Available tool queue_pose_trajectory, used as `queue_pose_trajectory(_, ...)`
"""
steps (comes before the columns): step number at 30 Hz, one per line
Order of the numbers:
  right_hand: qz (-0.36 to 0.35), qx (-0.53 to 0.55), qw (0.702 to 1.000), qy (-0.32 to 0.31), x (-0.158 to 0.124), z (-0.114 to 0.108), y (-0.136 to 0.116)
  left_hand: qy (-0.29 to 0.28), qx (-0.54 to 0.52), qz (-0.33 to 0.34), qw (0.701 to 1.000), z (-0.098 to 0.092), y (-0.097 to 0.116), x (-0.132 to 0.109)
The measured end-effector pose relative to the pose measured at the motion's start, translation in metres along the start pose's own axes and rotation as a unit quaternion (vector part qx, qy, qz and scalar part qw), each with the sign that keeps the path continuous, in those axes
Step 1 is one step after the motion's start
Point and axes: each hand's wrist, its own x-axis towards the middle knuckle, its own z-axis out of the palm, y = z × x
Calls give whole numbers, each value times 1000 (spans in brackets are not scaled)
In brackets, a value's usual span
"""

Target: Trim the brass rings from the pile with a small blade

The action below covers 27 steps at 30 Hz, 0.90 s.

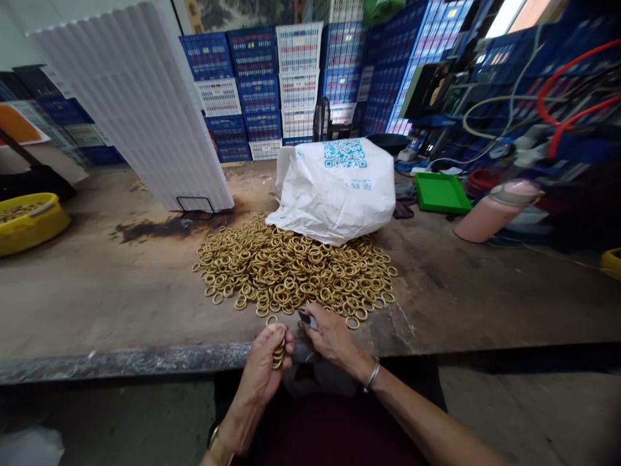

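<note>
In front of me lies a large heap of brass-coloured rings (295, 272) on the table. My left hand (264, 359) is closed around several brass rings (278, 355), which hang stacked in its fingers, just past the table's front edge. One more ring (272, 320) stands out above the thumb. At the near side of the heap, my right hand (334, 336) grips a small flat grey tool that looks like a blade (307, 318), pointing left. Its lower fingers are partly hidden. A white sack (344, 194) with blue print lies on its side, its mouth at the back of the heap.
A white corrugated panel (140, 110) leans in a black wire stand (195, 206) at the left. Beyond it sits a yellow basin (33, 226). On the right are a green tray (442, 193) and a pink bottle (495, 210). Stacked crates (257, 94) line the back.
</note>
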Motion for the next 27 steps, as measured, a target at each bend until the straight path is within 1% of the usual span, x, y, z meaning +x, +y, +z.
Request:
queue_pose_trajectory(4,-39,104,994,5,-2,-9,-4,35,127,49,990,7,-5,-1)
queue_pose_trajectory(7,-65,153,986,8,-3,-12,-9,20,201,61,978,9,-9,-1)
queue_pose_trajectory(9,-63,177,982,13,-3,-12,-11,10,229,70,971,10,-11,-1)
queue_pose_trajectory(11,-34,205,978,8,-2,-10,-12,18,263,97,960,10,-12,-1)
queue_pose_trajectory(14,44,258,965,-14,1,-8,-12,32,323,176,929,11,-11,-3)
queue_pose_trajectory(16,94,302,947,-47,2,-8,-13,35,351,226,908,13,-9,-4)
queue_pose_trajectory(18,136,350,922,-90,3,-8,-14,36,360,244,900,14,-9,-5)
queue_pose_trajectory(19,151,369,911,-105,4,-9,-14,34,357,235,903,14,-9,-5)
queue_pose_trajectory(21,168,386,900,-109,4,-9,-15,23,329,182,926,12,-10,-5)
queue_pose_trajectory(24,172,373,907,-89,6,-9,-16,-13,254,81,964,10,-10,-5)
queue_pose_trajectory(27,167,375,908,-81,8,-9,-17,-42,196,43,979,10,-9,-5)
